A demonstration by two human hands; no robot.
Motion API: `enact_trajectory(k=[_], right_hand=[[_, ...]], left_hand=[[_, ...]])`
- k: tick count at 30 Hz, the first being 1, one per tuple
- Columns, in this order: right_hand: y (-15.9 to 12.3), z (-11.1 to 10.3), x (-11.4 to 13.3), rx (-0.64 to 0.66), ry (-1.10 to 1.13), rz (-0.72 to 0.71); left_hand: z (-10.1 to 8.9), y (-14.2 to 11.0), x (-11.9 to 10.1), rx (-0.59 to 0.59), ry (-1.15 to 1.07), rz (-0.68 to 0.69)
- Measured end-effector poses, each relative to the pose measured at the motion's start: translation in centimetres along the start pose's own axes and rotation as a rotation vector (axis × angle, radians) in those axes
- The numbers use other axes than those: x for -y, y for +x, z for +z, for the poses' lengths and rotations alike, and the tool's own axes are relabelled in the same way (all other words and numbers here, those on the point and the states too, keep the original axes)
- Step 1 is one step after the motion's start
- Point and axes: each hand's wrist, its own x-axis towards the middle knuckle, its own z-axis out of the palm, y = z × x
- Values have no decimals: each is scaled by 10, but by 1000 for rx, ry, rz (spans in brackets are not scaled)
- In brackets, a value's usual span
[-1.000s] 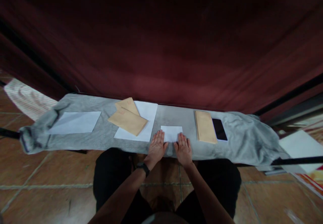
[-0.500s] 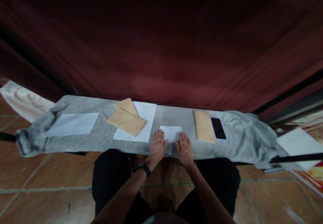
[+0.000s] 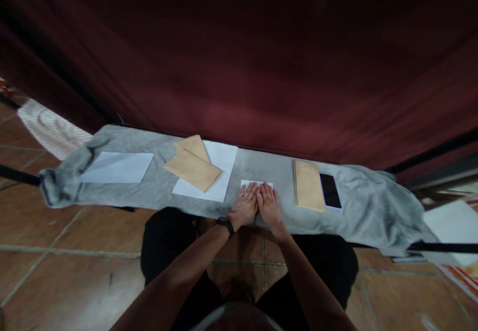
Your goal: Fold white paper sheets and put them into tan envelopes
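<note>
A small white piece of paper (image 3: 247, 183), apparently folded, lies on the grey cloth in front of me, mostly covered by my hands. My left hand (image 3: 244, 205) rests flat on it with fingers stretched forward and a dark band at the wrist. Right beside it, my right hand (image 3: 268, 205) also lies flat on the paper, and the two hands touch or nearly touch. To the left, two brown envelopes (image 3: 194, 170) overlap on top of white sheets (image 3: 229, 171). A stack of brown envelopes (image 3: 309, 185) lies to the right of my hands.
A phone (image 3: 330, 190) lies beside the right envelope stack. At the far left is another white sheet (image 3: 119, 166). The grey cloth (image 3: 263, 164) covers a narrow surface against a dark red curtain (image 3: 239, 72). My knees are under its front edge.
Both hands have moved inward over the small paper, from its two sides to side by side on its middle. The view has turned slightly.
</note>
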Motion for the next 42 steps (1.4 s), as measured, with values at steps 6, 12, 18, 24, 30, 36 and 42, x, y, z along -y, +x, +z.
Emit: enact_trajectory(k=[6,12,18,24,30,36,42], right_hand=[[-3,-2,-2,8,-36,-12],[-5,3,-11,-15,-28,66],[-10,6,-18,-37,-31,89],[-16,2,-22,-12,-37,128],[-20,-2,-25,-6,-7,184],[-24,-4,-28,-32,16,205],[-29,-4,-31,-46,53,232]], left_hand=[[2,0,-2,-24,-2,-8],[3,0,-3,-42,-14,-13],[5,0,-4,-57,-25,-24],[4,-1,-5,-41,-25,-49],[1,-2,-5,-38,-38,-88],[0,-7,2,-57,-54,-154],[-4,-12,13,-64,-45,-238]])
